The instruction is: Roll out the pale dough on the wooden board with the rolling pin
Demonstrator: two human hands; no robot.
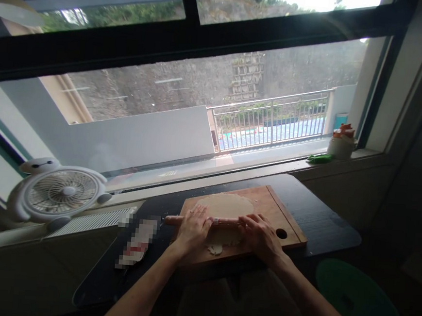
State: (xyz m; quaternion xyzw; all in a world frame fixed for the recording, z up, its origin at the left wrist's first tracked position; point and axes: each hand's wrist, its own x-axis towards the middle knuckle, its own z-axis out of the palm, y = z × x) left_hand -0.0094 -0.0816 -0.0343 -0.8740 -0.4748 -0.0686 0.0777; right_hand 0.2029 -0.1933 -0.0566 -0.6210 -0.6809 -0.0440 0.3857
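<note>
Here, both palms press flat on a wooden rolling pin (206,221), left hand (193,229) and right hand (259,236) with fingers extended, not clenched. The pin lies across a flattened dough sheet (225,207) on a wooden cutting board (273,206), atop a dark desk (319,220) beside a white fan (60,192).

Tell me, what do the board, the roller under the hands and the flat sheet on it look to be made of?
The cutting board looks like unvarnished wood: reddish-brown with grain. The rolling pin seems to be pale wood, smooth. The flat sheet looks like raw dough: cream, matt, ragged-edged. Both hands, left hand and right hand, press flat on the pin.
</note>
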